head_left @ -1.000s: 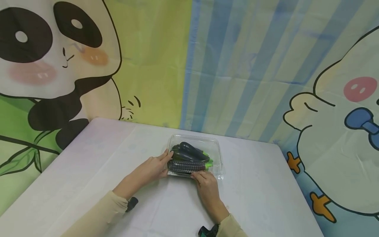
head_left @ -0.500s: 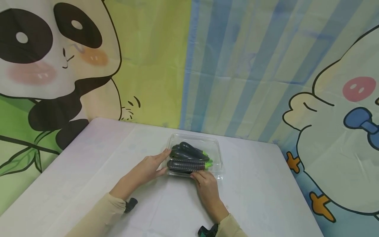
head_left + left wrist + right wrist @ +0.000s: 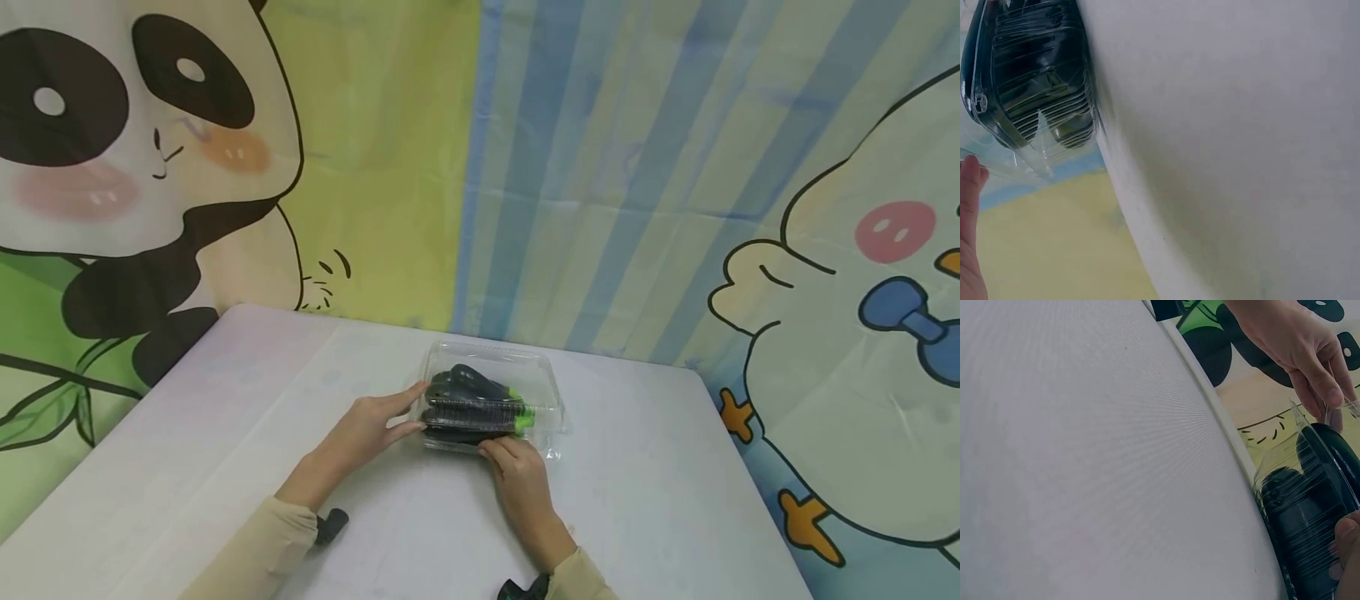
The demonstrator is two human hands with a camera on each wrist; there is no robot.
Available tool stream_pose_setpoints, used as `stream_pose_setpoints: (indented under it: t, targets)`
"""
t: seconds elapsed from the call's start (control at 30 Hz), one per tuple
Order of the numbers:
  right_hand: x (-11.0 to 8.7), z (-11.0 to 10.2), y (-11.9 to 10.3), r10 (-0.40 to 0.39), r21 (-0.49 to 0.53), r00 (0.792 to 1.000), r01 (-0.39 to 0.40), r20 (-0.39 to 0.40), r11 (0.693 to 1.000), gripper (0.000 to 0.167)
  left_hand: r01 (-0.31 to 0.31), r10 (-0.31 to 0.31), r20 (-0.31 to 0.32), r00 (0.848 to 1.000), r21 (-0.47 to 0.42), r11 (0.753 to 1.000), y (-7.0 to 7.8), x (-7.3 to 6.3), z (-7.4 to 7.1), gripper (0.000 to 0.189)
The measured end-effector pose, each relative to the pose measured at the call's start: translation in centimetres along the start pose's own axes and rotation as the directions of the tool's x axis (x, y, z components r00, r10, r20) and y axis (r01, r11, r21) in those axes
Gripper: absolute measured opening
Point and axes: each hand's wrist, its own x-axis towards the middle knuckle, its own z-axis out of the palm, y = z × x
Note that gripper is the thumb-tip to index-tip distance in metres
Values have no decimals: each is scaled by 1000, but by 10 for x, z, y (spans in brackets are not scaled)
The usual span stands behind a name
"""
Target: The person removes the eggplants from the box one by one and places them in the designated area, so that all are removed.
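Note:
A clear plastic clamshell box (image 3: 551, 387) holding several dark eggplants (image 3: 476, 383) with green caps sits towards the back of the table. At its left side, my left hand (image 3: 375, 423) pinches the edge of the lid; its thumb and fingers also show on the lid's edge in the right wrist view. My right hand (image 3: 521, 479) holds the front rim of the box, with the thumb (image 3: 1347, 534) on the rim in the right wrist view. The lid stands slightly raised at the front left, apart from the base. Left wrist view catches only some left fingers (image 3: 971, 187).
The box rests on a white-covered table (image 3: 660, 475), whose far edge lies just behind it. Beyond hangs a printed curtain (image 3: 390, 167) with a panda and a white cartoon bird. Dark devices (image 3: 330, 527) are strapped at both wrists.
The lid's front left edge has come up from the base, and my left hand's grip has moved slightly left. My right hand stays at the front rim. The head view has shifted slightly.

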Motion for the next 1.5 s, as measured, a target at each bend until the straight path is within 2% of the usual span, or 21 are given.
stream_pose_setpoints:
  t: [0.1,0.27,0.4,0.53,0.83,1.1,1.3,1.5]
  targets:
    - [0,0,0,-5,5,1000,6,-9,1000,7,2,-3,-38,999,-35,999,-2,3,-1,58]
    - [0,1,0,-12,16,999,12,-35,1000,6,38,-48,-86,995,-107,994,-8,11,-2,52]
    - [0,1,1,-4,30,999,6,-43,1000,6,40,-55,-148,987,-107,994,-11,18,-1,47]
    - [-1,1,1,5,31,999,-4,-44,1000,7,35,-57,-207,977,-110,993,-13,26,1,43]
    - [0,2,1,-3,28,999,5,-53,1000,8,22,-74,-298,952,-176,984,-20,42,1,36]
    - [0,3,1,-2,7,999,2,-43,1000,9,32,-78,-373,924,-129,991,-29,62,-2,31]
    - [0,4,3,0,-4,999,0,-34,1000,8,120,-170,-392,904,-148,982,-36,78,1,20]
    - [-1,3,2,12,-10,999,-13,-33,1000,8,196,-268,-385,883,-216,957,-43,88,7,18]
